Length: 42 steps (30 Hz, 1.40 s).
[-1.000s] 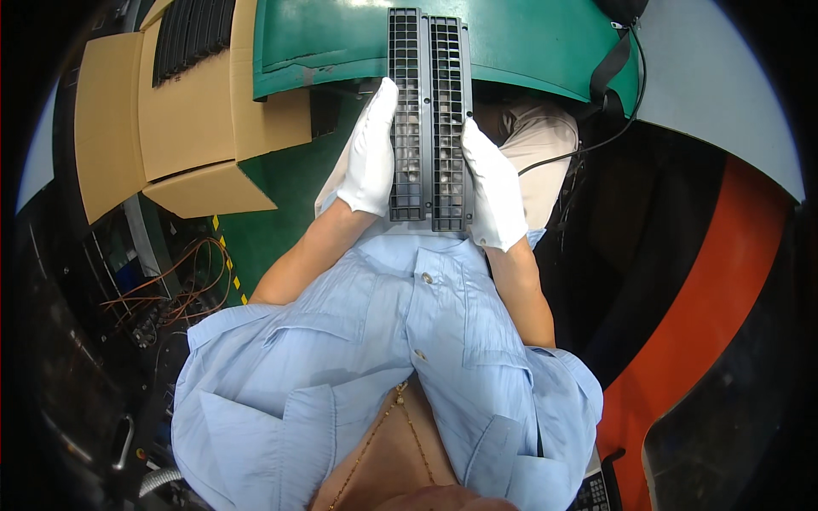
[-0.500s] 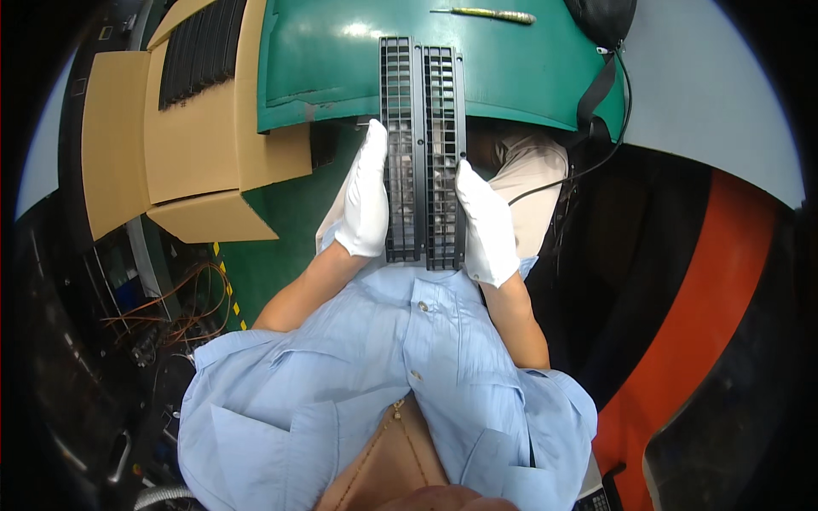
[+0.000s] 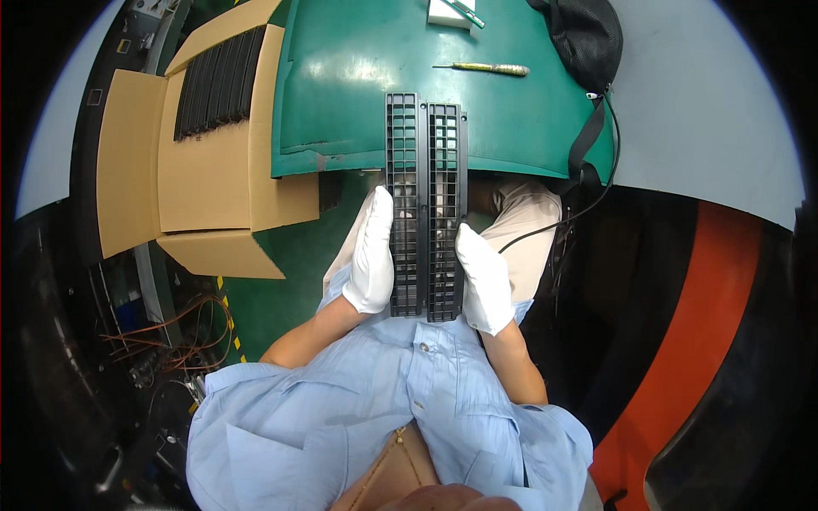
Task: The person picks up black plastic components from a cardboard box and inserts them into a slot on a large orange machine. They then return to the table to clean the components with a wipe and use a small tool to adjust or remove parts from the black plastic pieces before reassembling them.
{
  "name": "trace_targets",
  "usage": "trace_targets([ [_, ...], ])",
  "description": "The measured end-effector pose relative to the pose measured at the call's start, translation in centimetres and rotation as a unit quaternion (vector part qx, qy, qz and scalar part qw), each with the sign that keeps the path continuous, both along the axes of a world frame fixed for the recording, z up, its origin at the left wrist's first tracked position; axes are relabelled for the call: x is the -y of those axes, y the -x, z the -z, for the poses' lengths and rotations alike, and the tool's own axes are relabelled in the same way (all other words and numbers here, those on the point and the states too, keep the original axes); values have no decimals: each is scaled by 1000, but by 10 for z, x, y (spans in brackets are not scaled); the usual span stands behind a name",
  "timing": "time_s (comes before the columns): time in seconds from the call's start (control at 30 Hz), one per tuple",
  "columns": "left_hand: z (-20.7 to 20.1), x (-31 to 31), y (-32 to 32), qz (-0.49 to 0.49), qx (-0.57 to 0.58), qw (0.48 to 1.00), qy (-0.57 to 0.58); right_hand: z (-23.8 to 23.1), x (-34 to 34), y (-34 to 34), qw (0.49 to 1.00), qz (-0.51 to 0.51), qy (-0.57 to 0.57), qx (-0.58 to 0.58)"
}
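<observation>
Two long black plastic grilles with rows of square openings lie lengthwise side by side in front of me. The left grille (image 3: 403, 204) reaches slightly farther away than the right grille (image 3: 445, 213). Their far ends overlap the green table edge, and their near ends are close to my shirt. My left hand (image 3: 371, 260), in a white glove, presses along the left grille's outer side. My right hand (image 3: 486, 285), also gloved, grips the outer side of the right grille. The fingertips are mostly hidden beneath the grilles.
A screwdriver (image 3: 490, 68) lies on the green table (image 3: 341, 102), with a pen (image 3: 464, 12) on a small white block (image 3: 445, 15) behind it. An open cardboard box (image 3: 204, 183) at left holds several black slatted parts (image 3: 220, 83). A black bag (image 3: 584, 38) with a strap and cable sits at right.
The view has shifted, so the table and box appear lower and the white block with the pen shows. The grilles have come slightly toward me, still held in both hands.
</observation>
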<state>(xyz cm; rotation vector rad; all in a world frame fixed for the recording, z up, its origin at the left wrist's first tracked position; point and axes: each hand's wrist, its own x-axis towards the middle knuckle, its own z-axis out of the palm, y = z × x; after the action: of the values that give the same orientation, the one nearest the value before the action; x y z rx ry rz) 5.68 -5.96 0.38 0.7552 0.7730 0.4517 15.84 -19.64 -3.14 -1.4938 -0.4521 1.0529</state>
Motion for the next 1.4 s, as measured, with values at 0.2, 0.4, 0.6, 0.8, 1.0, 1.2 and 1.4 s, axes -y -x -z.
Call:
trace_targets([
  [0.2, -4, 0, 0, 9, -18, 999, -38, 2, 3, 0, 1000, -4, 3, 14],
  [0.4, 5, 0, 6, 23, -46, 994, -98, 4, 6, -2, 998, -20, -12, 56],
  [0.6, 0, 0, 5, 25, -50, 986, -160, 8, 8, 0, 998, -15, -2, 59],
  [0.8, -5, -2, 7, 50, -58, 974, -215, 8, 10, -1, 987, -41, -7, 154],
  [1.0, -11, -3, 9, 43, -11, 989, -143, 12, 11, -1, 972, -63, -12, 225],
  [1.2, -1, -4, 14, 73, -50, 974, -209, 13, 12, 0, 975, -52, -46, 210],
  [1.4, -2, 3, 10, 20, -67, 972, -226, 0, 10, 1, 1000, -14, -21, 3],
])
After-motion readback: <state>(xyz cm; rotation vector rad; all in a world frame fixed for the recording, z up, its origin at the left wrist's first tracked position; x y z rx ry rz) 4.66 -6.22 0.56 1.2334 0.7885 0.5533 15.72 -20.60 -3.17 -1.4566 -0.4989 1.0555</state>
